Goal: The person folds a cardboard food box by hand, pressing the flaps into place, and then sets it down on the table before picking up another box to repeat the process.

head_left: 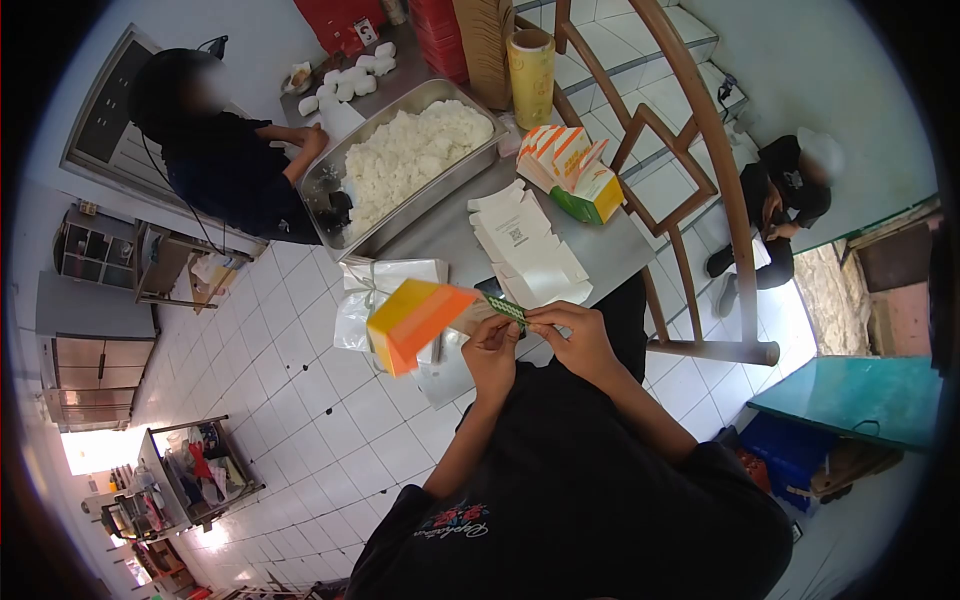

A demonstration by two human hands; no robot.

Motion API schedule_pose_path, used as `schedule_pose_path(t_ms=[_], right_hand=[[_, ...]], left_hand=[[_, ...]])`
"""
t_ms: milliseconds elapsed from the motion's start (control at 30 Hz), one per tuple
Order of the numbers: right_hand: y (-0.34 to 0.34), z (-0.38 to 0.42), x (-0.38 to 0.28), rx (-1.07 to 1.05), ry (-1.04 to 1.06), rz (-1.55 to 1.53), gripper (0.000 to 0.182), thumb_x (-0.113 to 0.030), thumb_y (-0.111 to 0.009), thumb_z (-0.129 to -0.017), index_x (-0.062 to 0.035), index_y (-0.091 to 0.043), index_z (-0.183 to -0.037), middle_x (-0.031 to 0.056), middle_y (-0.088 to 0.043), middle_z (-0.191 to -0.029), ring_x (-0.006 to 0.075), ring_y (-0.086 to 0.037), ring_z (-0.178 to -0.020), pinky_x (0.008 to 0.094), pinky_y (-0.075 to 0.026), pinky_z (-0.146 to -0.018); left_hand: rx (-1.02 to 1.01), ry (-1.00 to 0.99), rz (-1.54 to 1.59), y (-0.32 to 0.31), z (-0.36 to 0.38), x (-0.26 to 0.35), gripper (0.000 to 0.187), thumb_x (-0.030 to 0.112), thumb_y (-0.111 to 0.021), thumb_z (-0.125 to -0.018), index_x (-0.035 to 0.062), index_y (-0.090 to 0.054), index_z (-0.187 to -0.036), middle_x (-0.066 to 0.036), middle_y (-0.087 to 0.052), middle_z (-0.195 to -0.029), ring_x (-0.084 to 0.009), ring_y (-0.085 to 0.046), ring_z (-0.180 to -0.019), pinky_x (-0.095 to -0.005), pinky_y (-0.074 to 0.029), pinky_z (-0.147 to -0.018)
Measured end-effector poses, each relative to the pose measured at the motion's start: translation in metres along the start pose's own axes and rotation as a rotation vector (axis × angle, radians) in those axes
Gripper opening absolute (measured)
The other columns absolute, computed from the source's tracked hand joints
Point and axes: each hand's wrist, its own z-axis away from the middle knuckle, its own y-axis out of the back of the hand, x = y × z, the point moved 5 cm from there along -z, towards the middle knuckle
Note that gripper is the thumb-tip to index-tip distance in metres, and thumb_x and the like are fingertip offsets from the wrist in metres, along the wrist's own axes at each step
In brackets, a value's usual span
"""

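Note:
My left hand [490, 357] and my right hand [568, 338] are close together in front of my chest. Both pinch the green patterned edge of a partly folded cardboard food box [432, 322], whose yellow and orange panels stick out to the left, slightly blurred. Just beyond my hands, an unfolded flat box blank [528, 248] lies white side up on the metal table [612, 238]. A group of folded boxes [575, 172] in orange, white, yellow and green stands behind it. To the left, a bundle of white plastic bags [352, 306] lies partly behind the box I hold.
A large steel tray [388, 232] of white rice [415, 145] fills the table's far left. Near it are wrapped white portions [350, 80] and a yellow film roll [531, 78]. A co-worker [215, 150] stands beyond the tray. A wooden railing [715, 150] borders the right; another person [785, 195] sits past it.

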Motion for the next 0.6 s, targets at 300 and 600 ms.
schedule_pose_path(t_ms=[300,600], right_hand=[[-0.005,0.001,0.004,0.067,-0.018,0.054,0.012,-0.004,-0.078,-0.085,-0.0006,-0.075,-0.096,0.0111,-0.074,-0.104,0.0254,-0.074,-0.096,0.0341,-0.058,-0.081],[-0.008,-0.002,0.008,0.112,0.003,0.037,0.016,-0.002,-0.081,-0.080,-0.0009,-0.067,-0.088,0.0167,-0.069,-0.124,0.0310,-0.069,-0.112,0.0384,-0.055,-0.092]], left_hand=[[-0.008,-0.034,-0.018,-0.007,0.001,0.002,0.021,0.002,-0.069,-0.098,-0.0070,-0.066,-0.117,-0.012,-0.071,-0.111,-0.0171,-0.068,-0.105,-0.0291,-0.055,-0.094],[-0.135,-0.091,0.026,-0.009,-0.010,0.002,0.017,-0.001,-0.062,-0.100,-0.0049,-0.065,-0.117,-0.008,-0.069,-0.112,-0.0148,-0.065,-0.109,-0.0278,-0.050,-0.096]])
